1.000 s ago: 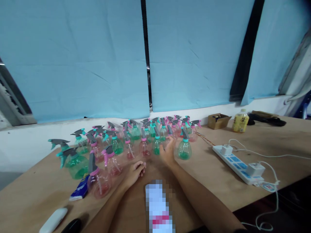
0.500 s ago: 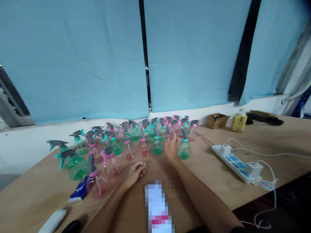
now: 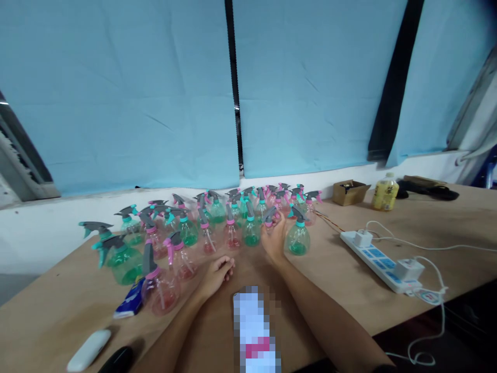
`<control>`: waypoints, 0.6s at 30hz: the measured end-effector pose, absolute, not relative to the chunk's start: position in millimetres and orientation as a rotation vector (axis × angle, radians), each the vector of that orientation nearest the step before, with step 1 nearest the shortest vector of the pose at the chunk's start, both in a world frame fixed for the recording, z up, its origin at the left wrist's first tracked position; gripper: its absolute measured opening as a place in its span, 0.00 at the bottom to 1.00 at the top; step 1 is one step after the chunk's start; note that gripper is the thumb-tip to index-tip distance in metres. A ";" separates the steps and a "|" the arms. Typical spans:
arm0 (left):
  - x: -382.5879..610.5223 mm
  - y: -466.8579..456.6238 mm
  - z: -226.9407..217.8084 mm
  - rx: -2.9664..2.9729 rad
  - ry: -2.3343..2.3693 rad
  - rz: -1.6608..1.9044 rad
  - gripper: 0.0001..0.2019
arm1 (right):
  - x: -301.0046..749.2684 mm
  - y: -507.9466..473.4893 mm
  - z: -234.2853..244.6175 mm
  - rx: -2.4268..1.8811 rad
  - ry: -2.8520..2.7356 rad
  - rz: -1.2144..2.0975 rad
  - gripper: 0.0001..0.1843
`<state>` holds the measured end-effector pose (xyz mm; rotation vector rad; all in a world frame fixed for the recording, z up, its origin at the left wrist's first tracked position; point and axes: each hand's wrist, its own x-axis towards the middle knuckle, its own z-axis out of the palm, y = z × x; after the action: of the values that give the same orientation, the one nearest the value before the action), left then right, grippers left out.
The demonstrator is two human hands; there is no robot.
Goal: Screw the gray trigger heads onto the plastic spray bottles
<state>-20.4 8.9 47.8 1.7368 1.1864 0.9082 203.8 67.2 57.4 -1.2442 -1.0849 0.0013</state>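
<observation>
My right hand (image 3: pixel 273 234) is wrapped around a spray bottle with a pink collar and grey trigger head (image 3: pixel 268 215), standing in the front row. The fingers hide most of that bottle. Just right of this hand stands a green spray bottle (image 3: pixel 298 241) with a turquoise collar. To its left are another green spray bottle (image 3: pixel 251 231) and a pink spray bottle (image 3: pixel 233 234). My left hand (image 3: pixel 218 275) rests on the table with its fingers curled in and nothing visible in them. A phone (image 3: pixel 254 321) with a blurred screen lies between my forearms.
Several more pink and green spray bottles (image 3: pixel 160 292) crowd the wooden table (image 3: pixel 330 290) to the left and back. On the right are a white power strip (image 3: pixel 380 264) with cables, a small cardboard box (image 3: pixel 350 194) and a yellow drink bottle (image 3: pixel 384 192). A blue packet (image 3: pixel 131 300) lies left.
The trigger head of the bottle in my right hand has tilted to the right. The green bottle beside it has its head turned differently. My left hand stays on the table.
</observation>
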 end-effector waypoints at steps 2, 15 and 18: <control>-20.0 9.5 47.3 1.733 1.188 0.908 0.21 | 203.7 64.5 60.9 -1.213 -1.088 0.054 0.37; -21.4 13.7 40.5 1.722 1.168 0.917 0.19 | 167.6 39.0 81.5 -0.759 -1.498 0.567 0.09; -20.8 14.0 39.7 1.721 1.168 0.919 0.18 | 165.6 40.9 86.5 -0.657 -1.566 0.823 0.09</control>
<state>-20.8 14.0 39.7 1.7206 1.1678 0.9187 165.6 40.9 86.5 -0.6567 -1.5655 0.8233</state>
